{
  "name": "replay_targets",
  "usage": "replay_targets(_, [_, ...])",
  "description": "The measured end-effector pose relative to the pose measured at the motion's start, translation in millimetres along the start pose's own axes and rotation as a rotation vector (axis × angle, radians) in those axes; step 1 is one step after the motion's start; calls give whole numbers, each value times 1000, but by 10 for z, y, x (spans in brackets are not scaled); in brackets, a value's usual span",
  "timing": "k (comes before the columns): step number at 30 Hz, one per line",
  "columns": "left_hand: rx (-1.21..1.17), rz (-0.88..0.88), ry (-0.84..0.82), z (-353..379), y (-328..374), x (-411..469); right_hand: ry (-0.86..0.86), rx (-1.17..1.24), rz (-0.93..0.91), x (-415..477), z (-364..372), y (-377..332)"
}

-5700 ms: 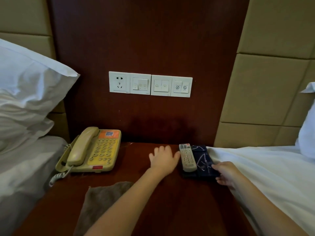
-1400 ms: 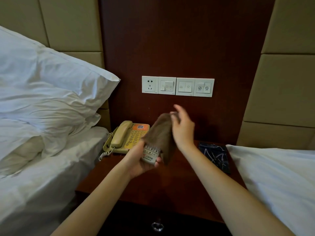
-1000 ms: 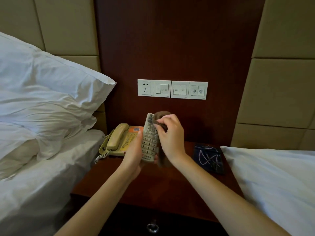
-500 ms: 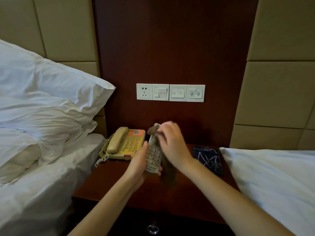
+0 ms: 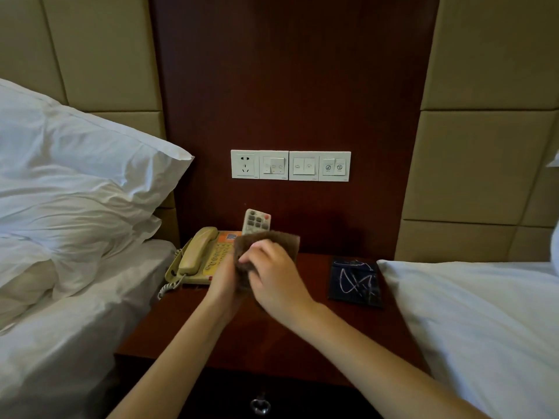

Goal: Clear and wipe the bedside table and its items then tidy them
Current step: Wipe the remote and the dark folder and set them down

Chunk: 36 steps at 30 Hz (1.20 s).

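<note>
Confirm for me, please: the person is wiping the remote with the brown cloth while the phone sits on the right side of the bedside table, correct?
Not quite. The head view shows the phone on the left side of the bedside table; the brown cloth over the remote part is right.

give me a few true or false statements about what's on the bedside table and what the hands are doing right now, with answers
1. The remote control is lying flat on the bedside table. False: it is held upright above the table, with the brown cloth wrapped over its lower part.
2. The right hand presses the cloth against the remote. True.
3. The telephone sits at the table's left side, handset on its cradle. True.
4. The dark patterned folder is in the left hand. False: it lies flat on the table's right side, untouched.
5. The wall socket has a plug in it. False: nothing is plugged in.
</note>
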State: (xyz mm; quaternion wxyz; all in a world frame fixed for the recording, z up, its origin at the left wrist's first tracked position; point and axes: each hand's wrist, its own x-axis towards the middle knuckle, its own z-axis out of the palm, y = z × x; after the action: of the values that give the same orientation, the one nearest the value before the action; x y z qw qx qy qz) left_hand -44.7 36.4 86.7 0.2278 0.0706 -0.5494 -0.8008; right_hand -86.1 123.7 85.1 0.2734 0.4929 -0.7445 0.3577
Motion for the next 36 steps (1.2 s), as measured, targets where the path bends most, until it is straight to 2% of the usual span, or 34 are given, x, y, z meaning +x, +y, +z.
replay_targets(2, [-111, -73, -22, -58, -20, 0, -25, 0, -42, -168, 39, -46])
replay_targets(6, [-183, -186, -9, -161, -67, 38, -248, 95, -125, -423, -46, 27])
replay_targets(7, [-215, -202, -4, -187, -68, 61, -233, 135, -106, -438, -95, 77])
replay_targets(9, [-276, -212, -20, -239, -59, 95, -9, 187, 40, -350, -217, 255])
replay_targets(11, [-237, -244, -82, -290, -45, 79, 246, 178, 204, -146, -382, 430])
replay_targets(12, [-183, -263, -112, -291, -37, 50, 305, 182, 261, -25, -469, 474])
replay_targets(14, [-8, -259, -149, -230, 10, -19, 317, 185, 292, 205, -583, 492])
replay_targets(17, [439, -162, -136, -70, 37, -52, 320, 117, 162, 464, -547, 379])
replay_targets(19, [700, 16, -62, -7, -3, -37, 219, 103, 111, 566, -487, 327])
replay_targets(21, [832, 209, 3, 9, -47, -34, 111, 73, 114, 560, -435, 335])
replay_targets(23, [892, 326, 23, -11, -84, -29, 79, 35, 98, 430, -387, 337])
replay_targets(29, [878, 466, 64, -65, -231, 31, -102, 51, -22, -83, -158, 190])
replay_targets(31, [881, 414, 72, -53, -229, 6, -67, 7, -11, 51, -202, 346])
replay_targets(33, [899, 349, 95, -50, -233, -24, 55, -40, 100, 266, -288, 523])
replay_targets(34, [909, 355, 102, -39, -237, -49, 92, -63, 158, 334, -330, 593])
replay_targets(36, [891, 439, 120, 16, -175, -83, 38, -65, 177, 305, -327, 611])
